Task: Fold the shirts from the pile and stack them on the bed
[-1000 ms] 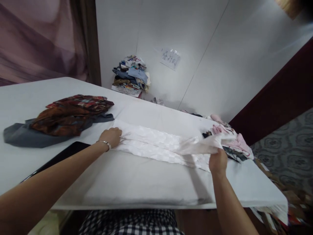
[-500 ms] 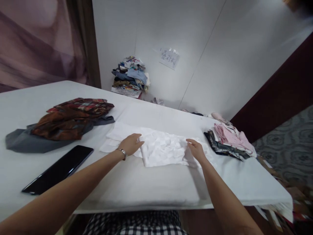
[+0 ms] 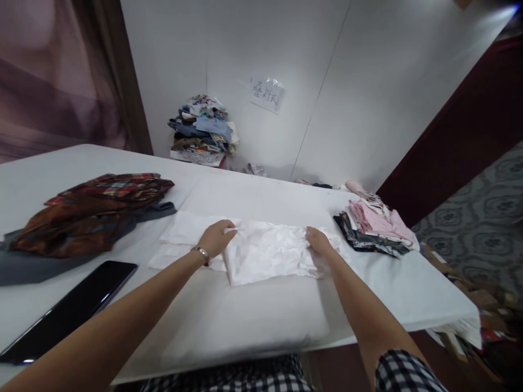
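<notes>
A white shirt, partly folded, lies on the white-covered table in front of me. A folded layer with a crumpled surface sits in its middle, and flatter white parts stick out on both sides. My left hand, with a metal bracelet at the wrist, pinches the upper left edge of the folded layer. Along the right edge, my right hand has its fingers closed on the cloth. Its fingertips are partly hidden in the fabric.
Left stand a rumpled pile of brown, plaid and grey clothes and a black phone. At right lies a stack of folded pink and dark clothes. A tall clothes pile is behind the table, below a handwritten sign on the wall.
Both hands have closed on the white shirt's folded layer; the right one was more open before. My view has shifted, so the surroundings appear farther left.
</notes>
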`<state>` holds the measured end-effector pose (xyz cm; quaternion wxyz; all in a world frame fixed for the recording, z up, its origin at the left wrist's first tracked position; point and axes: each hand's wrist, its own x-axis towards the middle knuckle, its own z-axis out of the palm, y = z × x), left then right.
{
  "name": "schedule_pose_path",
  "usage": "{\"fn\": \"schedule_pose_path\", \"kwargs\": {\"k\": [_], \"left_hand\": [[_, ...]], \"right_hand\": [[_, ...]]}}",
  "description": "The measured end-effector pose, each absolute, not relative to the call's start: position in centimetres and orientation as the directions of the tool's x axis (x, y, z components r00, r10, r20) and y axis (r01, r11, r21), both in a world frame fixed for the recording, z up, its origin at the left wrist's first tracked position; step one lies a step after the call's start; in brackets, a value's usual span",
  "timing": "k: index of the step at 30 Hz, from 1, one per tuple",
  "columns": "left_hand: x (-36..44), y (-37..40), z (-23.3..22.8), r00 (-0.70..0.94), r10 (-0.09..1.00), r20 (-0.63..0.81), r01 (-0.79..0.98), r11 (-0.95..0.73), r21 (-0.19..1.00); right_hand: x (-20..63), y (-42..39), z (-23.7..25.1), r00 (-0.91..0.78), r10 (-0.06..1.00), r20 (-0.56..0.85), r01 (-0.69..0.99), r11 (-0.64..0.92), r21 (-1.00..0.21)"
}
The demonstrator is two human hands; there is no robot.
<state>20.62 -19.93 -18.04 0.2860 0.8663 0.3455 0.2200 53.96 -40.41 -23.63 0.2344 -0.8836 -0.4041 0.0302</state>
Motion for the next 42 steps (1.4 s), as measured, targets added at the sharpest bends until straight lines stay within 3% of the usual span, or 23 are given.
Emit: {"fn": "schedule_pose_path", "kwargs": {"k": [2,4,7,10,13,17,25,28,31,35,42], "left_hand": [[20.9,-19.2,-17.1,0.598,0.792,0.125,0.331,-0.386,0.861],[21.5,-17.9,-16.5,0.533,0.846,0.029,0.168,-0.139,0.976],[22.1,-15.6,-16.8,0.388,0.913,-0.124,0.013,0.129,0.992],[21.8,-13.8,-18.3,0.261,0.942,-0.21,0.031,0.209,0.977],[20.8,-13.4,-19.7,0.24,0.946,-0.218,0.079,0.205,0.976],[20.1,-13.9,-20.3,0.343,0.921,-0.185,0.146,0.143,0.979],[20.8,-14.3,-20.3,0.534,0.829,-0.164,0.337,-0.031,0.941],[21.3,-14.4,-19.9,0.602,0.799,-0.007,0.391,-0.287,0.875],[21.7,-14.4,-19.3,0.657,0.744,0.121,0.486,-0.541,0.686],[21.7,-13.7,-17.6,0.625,0.766,0.146,0.536,-0.558,0.633],[21.7,-11.8,-12.3,0.611,0.786,0.09,0.501,-0.473,0.725]], "right_hand": [[54.1,-40.5,-24.2,0.678,0.727,0.11,0.701,-0.593,-0.396],[54.1,-40.7,-24.7,0.677,0.729,0.101,0.709,-0.609,-0.356],[54.0,-40.9,-25.2,0.658,0.745,0.107,0.735,-0.606,-0.304],[53.6,-41.0,-25.7,0.642,0.757,0.117,0.754,-0.597,-0.272],[53.0,-41.2,-26.5,0.609,0.774,0.171,0.791,-0.575,-0.211],[52.5,-41.3,-27.6,0.544,0.784,0.3,0.829,-0.558,-0.044],[52.7,-41.5,-28.4,0.515,0.779,0.358,0.835,-0.551,-0.003],[52.7,-41.5,-28.3,0.508,0.784,0.358,0.84,-0.542,-0.005],[52.6,-41.6,-28.0,0.515,0.785,0.344,0.84,-0.542,-0.022],[52.6,-41.6,-27.9,0.528,0.785,0.326,0.841,-0.537,-0.07],[52.8,-41.5,-28.1,0.57,0.762,0.308,0.818,-0.561,-0.124]]}}
